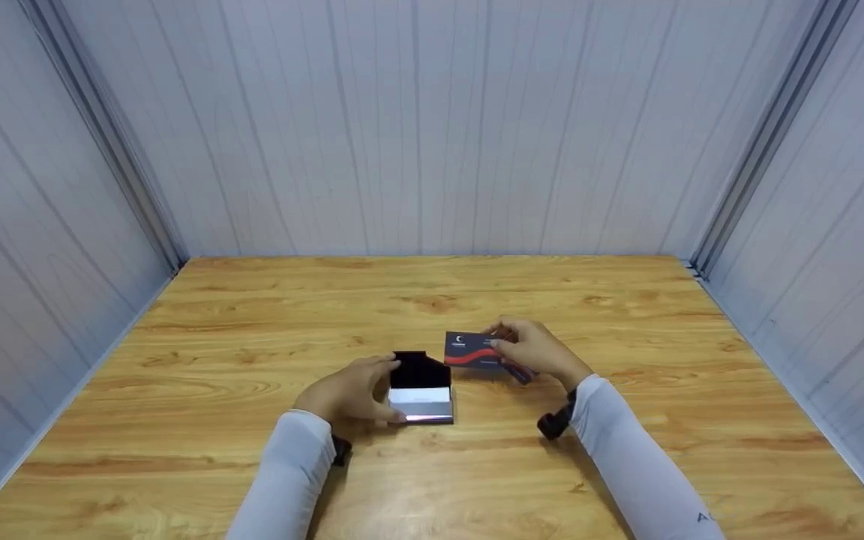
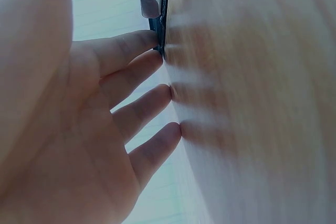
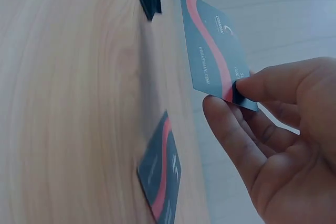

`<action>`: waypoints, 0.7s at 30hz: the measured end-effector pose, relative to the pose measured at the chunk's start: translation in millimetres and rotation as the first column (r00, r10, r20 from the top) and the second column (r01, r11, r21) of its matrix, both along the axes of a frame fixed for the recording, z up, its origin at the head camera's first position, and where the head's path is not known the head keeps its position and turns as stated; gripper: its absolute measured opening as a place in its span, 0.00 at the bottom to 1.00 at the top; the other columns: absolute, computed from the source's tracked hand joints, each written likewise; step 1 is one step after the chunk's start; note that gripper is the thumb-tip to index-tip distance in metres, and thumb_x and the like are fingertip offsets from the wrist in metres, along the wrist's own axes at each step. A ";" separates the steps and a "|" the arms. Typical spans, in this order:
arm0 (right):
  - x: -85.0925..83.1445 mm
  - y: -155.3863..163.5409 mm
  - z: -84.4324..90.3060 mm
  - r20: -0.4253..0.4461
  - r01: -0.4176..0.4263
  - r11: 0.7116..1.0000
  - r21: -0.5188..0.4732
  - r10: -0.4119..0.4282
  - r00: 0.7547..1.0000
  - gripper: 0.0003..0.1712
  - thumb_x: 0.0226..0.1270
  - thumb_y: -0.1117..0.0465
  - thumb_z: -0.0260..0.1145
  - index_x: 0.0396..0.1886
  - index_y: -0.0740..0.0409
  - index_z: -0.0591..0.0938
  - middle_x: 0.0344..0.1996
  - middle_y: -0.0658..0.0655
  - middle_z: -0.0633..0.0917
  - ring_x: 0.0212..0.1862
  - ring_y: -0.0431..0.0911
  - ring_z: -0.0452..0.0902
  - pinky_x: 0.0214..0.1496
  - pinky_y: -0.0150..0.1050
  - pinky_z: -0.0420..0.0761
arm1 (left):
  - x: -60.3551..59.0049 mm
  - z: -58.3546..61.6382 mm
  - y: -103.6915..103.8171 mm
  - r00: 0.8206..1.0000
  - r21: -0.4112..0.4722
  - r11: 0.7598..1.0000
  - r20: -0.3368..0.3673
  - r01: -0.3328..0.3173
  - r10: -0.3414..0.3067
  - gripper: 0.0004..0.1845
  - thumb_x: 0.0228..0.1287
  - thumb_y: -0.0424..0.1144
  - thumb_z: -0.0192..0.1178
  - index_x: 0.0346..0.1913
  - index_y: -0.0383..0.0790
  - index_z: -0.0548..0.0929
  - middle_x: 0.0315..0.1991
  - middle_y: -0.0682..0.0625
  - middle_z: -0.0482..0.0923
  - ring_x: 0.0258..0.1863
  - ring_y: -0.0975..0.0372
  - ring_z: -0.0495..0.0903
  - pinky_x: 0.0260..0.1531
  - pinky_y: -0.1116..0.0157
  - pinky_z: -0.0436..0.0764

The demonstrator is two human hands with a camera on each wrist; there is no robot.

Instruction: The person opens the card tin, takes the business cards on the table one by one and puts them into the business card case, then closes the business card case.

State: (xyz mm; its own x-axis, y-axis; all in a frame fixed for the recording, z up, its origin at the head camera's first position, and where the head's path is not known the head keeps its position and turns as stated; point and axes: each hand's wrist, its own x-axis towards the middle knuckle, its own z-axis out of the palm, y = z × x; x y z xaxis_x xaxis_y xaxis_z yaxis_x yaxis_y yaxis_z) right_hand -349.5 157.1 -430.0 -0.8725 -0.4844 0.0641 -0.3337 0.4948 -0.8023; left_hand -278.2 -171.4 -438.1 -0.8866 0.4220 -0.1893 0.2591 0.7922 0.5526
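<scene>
A business card case (image 1: 421,409) with a silver front and a dark lid stands open on the table, a white card edge (image 1: 420,394) showing inside. My left hand (image 1: 349,390) holds the case from its left side, thumb at the front corner and fingers by the raised lid. In the left wrist view, the fingertips (image 2: 149,98) reach the case's dark edge and the tabletop. My right hand (image 1: 541,349) pinches a dark business card (image 3: 212,45) with a red wave between thumb and fingers, raised right of the case. Another such card (image 3: 163,177) lies on the table below that hand.
The wood-grain table (image 1: 432,300) is bounded by pale panelled walls (image 1: 417,127) at the back and both sides. Dark wrist mounts (image 1: 556,422) sit under both pale sleeves, close over the tabletop.
</scene>
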 end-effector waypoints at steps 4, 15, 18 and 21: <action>1.9 -10.8 0.0 -0.006 -0.041 0.999 -0.029 0.041 0.999 0.14 0.74 0.65 0.60 0.56 0.59 0.82 0.45 0.57 0.85 0.41 0.48 0.82 0.42 0.42 0.84 | -0.6 0.5 0.6 1.000 -0.016 1.000 -0.002 0.003 -0.003 0.54 0.53 0.58 0.75 0.78 0.43 0.60 0.77 0.43 0.55 0.76 0.49 0.53 0.72 0.49 0.57; 14.9 -43.7 -3.0 -0.001 -0.088 0.996 -0.017 0.088 0.996 0.12 0.74 0.63 0.61 0.53 0.56 0.83 0.39 0.53 0.84 0.38 0.47 0.82 0.41 0.40 0.84 | -2.6 0.3 3.0 1.000 -0.028 1.000 -0.010 0.007 -0.008 0.55 0.52 0.58 0.76 0.78 0.41 0.61 0.77 0.42 0.56 0.75 0.48 0.54 0.72 0.50 0.57; 19.7 -50.6 -3.5 0.009 -0.093 0.996 -0.016 0.093 0.996 0.12 0.74 0.63 0.61 0.53 0.56 0.83 0.39 0.52 0.84 0.38 0.46 0.82 0.41 0.40 0.84 | -4.6 -0.4 2.7 1.000 -0.040 0.999 -0.014 0.007 -0.007 0.55 0.51 0.59 0.76 0.78 0.40 0.61 0.77 0.42 0.57 0.75 0.48 0.55 0.72 0.50 0.56; 23.4 -57.2 -3.5 0.007 -0.086 0.996 -0.015 0.086 0.996 0.11 0.74 0.63 0.62 0.52 0.54 0.83 0.39 0.51 0.84 0.40 0.45 0.81 0.42 0.40 0.82 | -6.4 -0.6 2.0 1.000 -0.039 0.999 -0.015 -0.001 0.001 0.56 0.51 0.60 0.76 0.78 0.40 0.61 0.76 0.42 0.58 0.75 0.49 0.55 0.72 0.50 0.56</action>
